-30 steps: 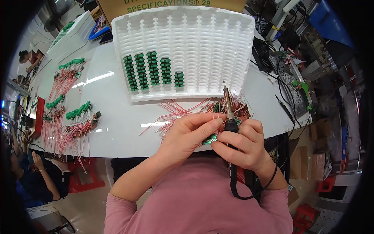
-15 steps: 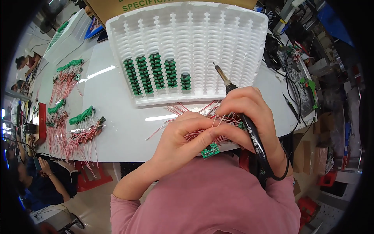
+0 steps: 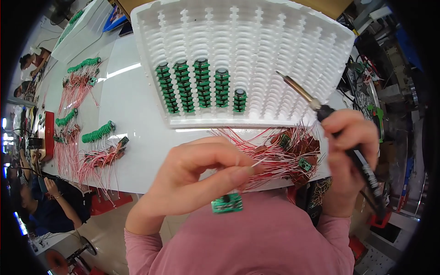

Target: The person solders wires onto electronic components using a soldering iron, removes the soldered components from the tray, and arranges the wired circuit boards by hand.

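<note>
My left hand (image 3: 192, 172) pinches a thin white wire (image 3: 259, 162) between thumb and forefinger. A small green circuit board (image 3: 228, 203) hangs just below those fingers; how it joins the wire is hidden. My right hand (image 3: 350, 142) is wrapped round the black handle of a soldering iron (image 3: 300, 90). The iron's bare metal tip points up and left, above the white foam tray. Between my hands, a bundle of red and white wires (image 3: 256, 149) lies on the table with brown pieces and a few small green boards (image 3: 304, 164) among it.
Behind my hands stands the white foam tray (image 3: 238, 123), with several columns of green round-topped parts (image 3: 202, 85) in its left slots. More wired green coil-like rows (image 3: 97, 133) lie on the table (image 3: 137, 160) at left. A person (image 3: 59, 206) sits far left.
My hands have moved apart: the right with the soldering iron to the right, the left slightly left and down with the wire and board. More of the wire bundle shows; the view has shifted.
</note>
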Action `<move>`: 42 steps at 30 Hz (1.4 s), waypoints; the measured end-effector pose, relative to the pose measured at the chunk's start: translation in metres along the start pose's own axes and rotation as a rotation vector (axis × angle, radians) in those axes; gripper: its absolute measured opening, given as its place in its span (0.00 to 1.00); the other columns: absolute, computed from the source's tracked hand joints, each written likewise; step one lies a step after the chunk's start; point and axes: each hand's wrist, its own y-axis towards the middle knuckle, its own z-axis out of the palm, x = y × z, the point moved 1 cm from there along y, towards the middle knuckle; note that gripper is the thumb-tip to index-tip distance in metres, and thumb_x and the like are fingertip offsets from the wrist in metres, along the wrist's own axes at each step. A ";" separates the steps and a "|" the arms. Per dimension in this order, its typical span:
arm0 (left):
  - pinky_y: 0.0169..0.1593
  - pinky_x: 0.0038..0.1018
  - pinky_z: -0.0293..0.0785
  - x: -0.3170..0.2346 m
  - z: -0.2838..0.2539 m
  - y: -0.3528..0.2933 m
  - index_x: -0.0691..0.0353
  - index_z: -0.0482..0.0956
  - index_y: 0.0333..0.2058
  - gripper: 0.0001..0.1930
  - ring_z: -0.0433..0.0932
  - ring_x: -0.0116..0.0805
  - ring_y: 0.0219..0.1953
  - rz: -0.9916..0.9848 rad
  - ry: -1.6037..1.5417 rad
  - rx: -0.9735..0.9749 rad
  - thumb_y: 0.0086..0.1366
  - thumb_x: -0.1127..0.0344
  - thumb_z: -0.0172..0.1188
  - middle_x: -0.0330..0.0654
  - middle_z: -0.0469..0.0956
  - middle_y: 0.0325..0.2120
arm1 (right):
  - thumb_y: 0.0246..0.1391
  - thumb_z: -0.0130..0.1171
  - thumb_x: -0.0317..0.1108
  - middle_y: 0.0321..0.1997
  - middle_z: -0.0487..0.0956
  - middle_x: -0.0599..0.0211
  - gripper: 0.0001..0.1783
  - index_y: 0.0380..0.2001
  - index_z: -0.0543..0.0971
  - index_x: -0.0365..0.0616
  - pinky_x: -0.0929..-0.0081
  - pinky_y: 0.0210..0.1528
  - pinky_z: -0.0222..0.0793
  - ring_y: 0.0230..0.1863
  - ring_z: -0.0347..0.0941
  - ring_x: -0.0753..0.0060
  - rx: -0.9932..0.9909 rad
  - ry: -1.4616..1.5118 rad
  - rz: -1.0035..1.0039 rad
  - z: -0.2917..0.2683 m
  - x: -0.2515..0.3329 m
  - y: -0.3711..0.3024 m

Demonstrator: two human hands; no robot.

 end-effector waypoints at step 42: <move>0.26 0.15 0.64 0.108 -0.078 0.090 0.65 0.75 0.32 0.11 0.68 0.18 0.21 -0.415 -0.479 -0.257 0.58 0.62 0.51 0.35 0.73 0.20 | 0.48 0.51 0.51 0.17 0.68 0.70 0.19 0.27 0.61 0.47 0.83 0.21 0.52 0.15 0.64 0.80 -0.074 0.137 0.096 0.066 -0.120 0.047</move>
